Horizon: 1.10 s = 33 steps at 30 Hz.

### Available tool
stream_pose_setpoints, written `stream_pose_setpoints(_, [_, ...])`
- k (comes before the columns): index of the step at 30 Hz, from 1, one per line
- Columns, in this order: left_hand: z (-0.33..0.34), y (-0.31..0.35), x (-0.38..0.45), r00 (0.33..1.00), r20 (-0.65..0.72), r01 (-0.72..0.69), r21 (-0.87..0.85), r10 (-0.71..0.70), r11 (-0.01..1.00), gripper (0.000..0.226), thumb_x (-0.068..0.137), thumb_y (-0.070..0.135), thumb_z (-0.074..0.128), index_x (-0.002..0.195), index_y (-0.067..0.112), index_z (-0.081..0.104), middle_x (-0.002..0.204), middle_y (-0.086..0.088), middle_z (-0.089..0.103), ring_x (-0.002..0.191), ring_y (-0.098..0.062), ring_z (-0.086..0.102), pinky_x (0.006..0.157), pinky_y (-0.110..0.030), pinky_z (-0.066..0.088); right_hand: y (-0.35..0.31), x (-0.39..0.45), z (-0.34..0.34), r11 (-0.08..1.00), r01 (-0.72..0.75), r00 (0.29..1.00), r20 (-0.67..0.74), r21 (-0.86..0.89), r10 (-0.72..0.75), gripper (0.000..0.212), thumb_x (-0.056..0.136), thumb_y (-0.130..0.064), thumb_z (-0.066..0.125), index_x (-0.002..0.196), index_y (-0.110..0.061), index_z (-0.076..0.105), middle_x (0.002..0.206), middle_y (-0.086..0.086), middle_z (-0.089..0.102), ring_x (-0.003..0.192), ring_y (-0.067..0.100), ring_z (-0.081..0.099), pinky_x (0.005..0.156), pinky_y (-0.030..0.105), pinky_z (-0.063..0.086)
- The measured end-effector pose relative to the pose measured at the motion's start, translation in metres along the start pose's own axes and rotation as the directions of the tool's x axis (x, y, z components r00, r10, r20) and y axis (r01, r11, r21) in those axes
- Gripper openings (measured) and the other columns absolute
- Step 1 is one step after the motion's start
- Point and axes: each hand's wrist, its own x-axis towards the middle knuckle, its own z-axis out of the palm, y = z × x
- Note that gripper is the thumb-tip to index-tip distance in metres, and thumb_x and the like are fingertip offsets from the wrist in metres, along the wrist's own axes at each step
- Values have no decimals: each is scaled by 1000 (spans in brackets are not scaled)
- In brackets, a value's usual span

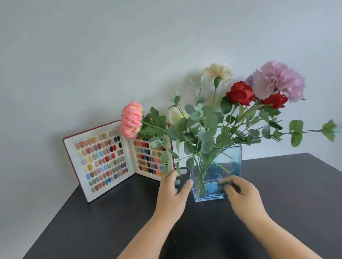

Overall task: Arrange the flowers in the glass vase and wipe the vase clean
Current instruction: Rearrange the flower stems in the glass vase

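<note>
Vase [225, 178] of square blue-tinted glass stands upright on the dark tabletop [300, 201], a little right of the middle of the head view, its long axis vertical and its mouth open upward. Stems [201, 173] show through the glass, leaning across one another inside, and fan out above the rim. A pink chrysanthemum [131, 119] leans far to the left with its head facing left; a cream carnation [217, 71] rises nearly straight up; two red roses [241, 94] and a large lilac carnation [278, 81] tilt up and to the right. One eucalyptus sprig [306, 131] reaches out almost level to the right, its tip past the vase's edge. The left hand [173, 191] is at the vase's left side with fingers fairly straight and spread, the thumb tip touching the front left corner of the glass. The right hand [241, 191] is at the vase's lower front right, fingers curled against the glass; whether they pinch anything is blurred and cannot be told. Behind and to the left, an open nail-colour sample book [108, 161] stands upright against the pale wall [101, 53].
</note>
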Motion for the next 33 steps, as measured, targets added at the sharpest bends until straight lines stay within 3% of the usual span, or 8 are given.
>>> stream_pose_setpoints(6, [28, 30, 18, 991, -132, -43, -99, 30, 994, 29, 90, 45, 59, 114, 52, 46, 114, 21, 50, 101, -2, 55, 84, -20, 46, 7, 30, -53, 971, -101, 971, -191, 215, 143, 32, 84, -5, 48, 79, -29, 68, 66, 0, 71, 60, 11, 63, 62, 31, 50])
stream_pose_setpoints(11, [47, 36, 25, 972, -208, 72, -190, -112, 979, 49, 85, 42, 66, 126, 23, 50, 126, 4, 54, 115, -21, 56, 98, -45, 46, 9, 54, -74, 949, -155, 970, -141, 276, 199, 26, 87, -3, 48, 91, -21, 67, 77, 6, 68, 64, 17, 57, 59, 27, 47])
stream_pose_setpoints(15, [45, 32, 33, 954, -232, 135, -241, -192, 961, 36, 85, 35, 67, 108, 50, 44, 109, 21, 50, 90, 11, 55, 73, -13, 41, 14, 82, -96, 912, -278, 955, -16, 301, 297, 24, 89, -4, 50, 103, -16, 66, 84, 7, 66, 66, 18, 54, 56, 27, 46])
stream_pose_setpoints(18, [38, 30, 40, 938, -266, 145, -286, -224, 947, 32, 87, 32, 67, 109, 46, 48, 86, 29, 48, 61, 29, 47, 51, 1, 35, 14, 109, -105, 866, -353, 934, 78, 355, 349, 23, 92, -12, 54, 112, -15, 64, 100, 9, 67, 75, 22, 55, 61, 30, 46])
stream_pose_setpoints(22, [33, 29, 54, 950, -178, 168, -403, -257, 900, 28, 94, 26, 59, 119, 38, 58, 105, 24, 60, 97, 5, 55, 84, -23, 40, 7, 139, -92, 837, -346, 938, 137, 424, 318, 28, 96, -21, 50, 121, -12, 57, 117, 5, 63, 92, 22, 58, 65, 30, 47])
stream_pose_setpoints(26, [34, 36, 44, 937, -191, 212, -354, -293, 911, 25, 92, 36, 61, 115, 39, 54, 102, 24, 56, 93, 4, 53, 78, -24, 39, -1, 155, -71, 824, -312, 950, 169, 473, 263, 28, 97, -12, 38, 93, -23, 63, 100, -4, 63, 85, 16, 60, 68, 32, 47])
stream_pose_setpoints(30, [52, 37, 3, 949, -314, -21, -101, -12, 995, 19, 89, 23, 65, 101, 31, 52, 96, 11, 58, 87, -6, 57, 73, -17, 41, -2, 157, -60, 821, -248, 951, 290, 514, 105, 24, 94, -24, 48, 88, -33, 70, 93, -7, 67, 80, 11, 57, 66, 28, 49])
stream_pose_setpoints(33, [73, 50, -17, 913, -202, -327, 158, 354, 932, 22, 86, 18, 65, 106, 25, 57, 105, 11, 55, 97, -8, 55, 84, -20, 43, -2, 160, -54, 744, -228, 954, 297, 628, 42, 24, 91, -19, 52, 82, -28, 72, 72, -7, 66, 59, 6, 58, 59, 22, 51])
